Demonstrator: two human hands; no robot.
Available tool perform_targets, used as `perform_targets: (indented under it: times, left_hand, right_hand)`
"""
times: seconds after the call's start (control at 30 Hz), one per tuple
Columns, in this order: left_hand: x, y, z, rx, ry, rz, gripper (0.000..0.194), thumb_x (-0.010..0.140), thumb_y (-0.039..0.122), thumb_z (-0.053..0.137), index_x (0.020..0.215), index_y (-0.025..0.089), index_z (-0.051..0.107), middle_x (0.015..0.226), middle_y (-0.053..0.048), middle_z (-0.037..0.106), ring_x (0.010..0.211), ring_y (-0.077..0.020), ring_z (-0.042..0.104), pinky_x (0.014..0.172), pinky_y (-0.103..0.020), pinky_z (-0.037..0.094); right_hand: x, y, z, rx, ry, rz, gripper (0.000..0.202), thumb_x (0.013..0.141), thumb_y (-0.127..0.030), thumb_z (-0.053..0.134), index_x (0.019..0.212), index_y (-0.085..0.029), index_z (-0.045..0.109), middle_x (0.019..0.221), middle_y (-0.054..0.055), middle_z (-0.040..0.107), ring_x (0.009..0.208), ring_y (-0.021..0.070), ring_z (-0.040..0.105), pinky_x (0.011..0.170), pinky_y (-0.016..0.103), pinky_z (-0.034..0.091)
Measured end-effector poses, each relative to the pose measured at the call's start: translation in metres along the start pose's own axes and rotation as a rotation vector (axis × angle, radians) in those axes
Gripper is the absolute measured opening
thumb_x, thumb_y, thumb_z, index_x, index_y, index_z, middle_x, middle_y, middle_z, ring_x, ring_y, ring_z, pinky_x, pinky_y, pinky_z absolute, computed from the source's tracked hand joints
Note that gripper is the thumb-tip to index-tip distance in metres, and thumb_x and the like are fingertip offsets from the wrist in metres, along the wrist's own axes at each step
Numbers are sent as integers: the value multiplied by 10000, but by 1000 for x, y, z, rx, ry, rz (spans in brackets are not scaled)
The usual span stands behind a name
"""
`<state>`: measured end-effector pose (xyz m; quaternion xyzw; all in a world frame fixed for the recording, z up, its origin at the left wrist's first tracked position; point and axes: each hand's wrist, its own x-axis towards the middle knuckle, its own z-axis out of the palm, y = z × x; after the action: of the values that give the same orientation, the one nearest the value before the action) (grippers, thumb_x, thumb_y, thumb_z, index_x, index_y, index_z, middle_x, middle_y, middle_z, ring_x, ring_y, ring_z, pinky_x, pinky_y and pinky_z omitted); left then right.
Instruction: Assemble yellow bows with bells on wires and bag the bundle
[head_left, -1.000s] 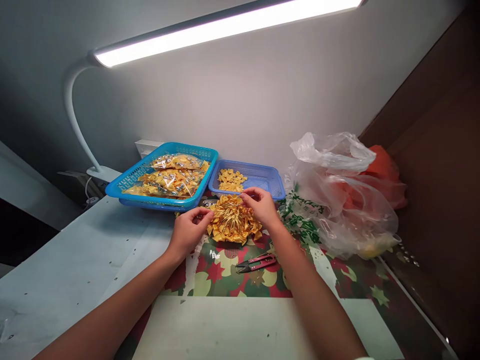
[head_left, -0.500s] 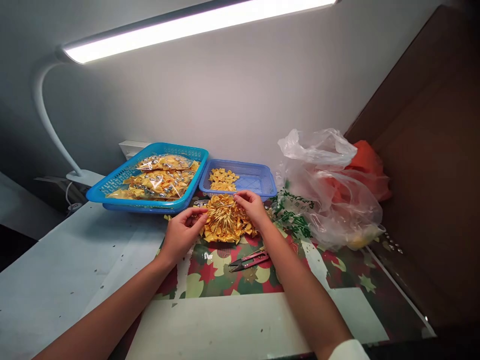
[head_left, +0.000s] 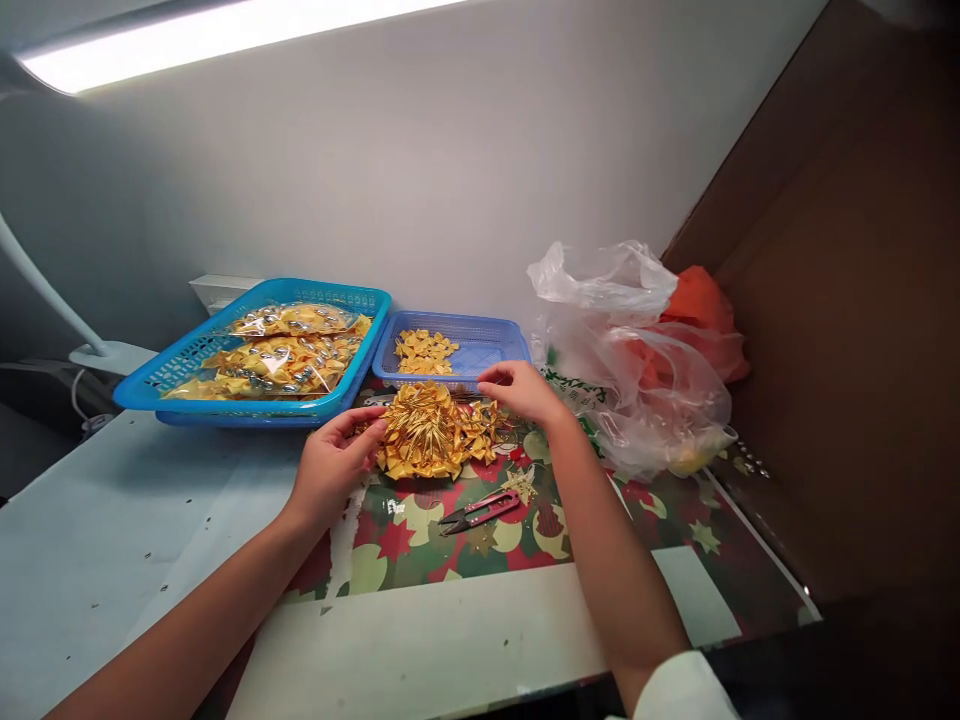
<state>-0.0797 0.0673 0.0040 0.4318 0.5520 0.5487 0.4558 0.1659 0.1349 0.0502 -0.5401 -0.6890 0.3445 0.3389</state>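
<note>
A round cluster of golden bows with thin gold strands at its centre (head_left: pixel 426 432) lies on the patterned cover. At its left edge is my left hand (head_left: pixel 337 455), thumb and fingers closed on the bows there. My right hand (head_left: pixel 521 392) is to the right of the cluster, over loose gold bows (head_left: pixel 484 430), its thumb and fingertips pinched together; anything between them is too small to make out. Red-handled thread snips (head_left: pixel 480 512) lie in front of the cluster.
A blue basket (head_left: pixel 352 385) with bagged yellow bows stands at the left. Behind the cluster is a smaller blue basket (head_left: pixel 517 345) with loose bows. Plastic bags (head_left: pixel 637 370) lie at the right, beside a brown panel (head_left: pixel 847 330). A lamp (head_left: pixel 225 35) shines above.
The view has shifted to the right. My right hand has moved away from the cluster's top edge to its right, uncovering loose bows and a star shape.
</note>
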Motion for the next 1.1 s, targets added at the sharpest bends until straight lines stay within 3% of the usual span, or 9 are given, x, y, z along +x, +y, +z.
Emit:
perform_targets:
  times: [0.17,0.3,0.47,0.57,0.77,0.83,0.9,1.0,1.1]
  left_hand:
    - [-1,2,1,12,3,-7,522,528,470,833,921,148,715,578,28,565,432,-68,398,393,-188,335]
    - [0,-1,0,35,3,1,519,542,469,825,936,148,720,590,19,579,435,-68,409,390,-182,338]
    - [2,-5,-1,4,-5,-19,507,554,452,829,947,149,722,558,35,562,429,-60,402,386,-167,324]
    - [1,-2,2,-89,-32,-52,476,555,392,843,947,150,721,588,33,565,446,-57,417,391,-161,348]
    - [4,19,10,-282,-55,-65,474,577,248,796,1037,208,690,1146,-70,637,569,-59,519,420,-164,414]
    - [10,24,10,-155,-62,-40,498,587,280,782,1068,204,679,1129,-79,651,557,-75,526,425,-186,421]
    - [18,28,12,127,-66,7,481,623,362,748,1062,174,685,886,-59,692,494,-106,508,410,-217,399]
    - [31,32,18,598,-22,167,323,701,426,632,851,157,728,585,-30,637,491,-178,532,448,-260,382]
    - [40,34,24,746,29,270,253,713,404,575,641,189,686,531,-37,631,546,-220,570,496,-276,370]
  right_hand:
    - [-16,9,-26,-177,-95,127,205,606,-55,676,441,-168,634,381,1,573,378,101,499,455,229,382]
    - [-30,26,-19,-251,-88,181,272,519,-17,720,354,-186,584,289,-9,483,316,109,465,425,239,366]
    - [-54,45,4,-269,69,147,95,643,-126,686,584,-187,729,511,33,652,458,140,561,495,247,398]
    - [-67,56,15,-254,162,128,164,743,-237,634,792,-173,778,596,41,676,533,160,583,535,258,410]
    - [-70,69,30,-200,268,92,256,792,-292,588,917,-177,779,603,25,657,529,157,533,541,263,389]
    - [-69,69,32,-190,293,86,262,800,-306,586,932,-187,778,613,25,659,540,158,530,553,262,388]
    - [-67,69,34,-184,311,84,260,801,-317,590,933,-194,778,615,26,661,547,161,533,558,261,386]
    - [-66,70,35,-175,332,73,245,802,-315,596,915,-196,779,647,36,676,567,168,550,570,265,394]
    - [-68,72,35,-171,349,52,225,800,-290,595,895,-185,770,610,22,643,546,163,527,563,265,386]
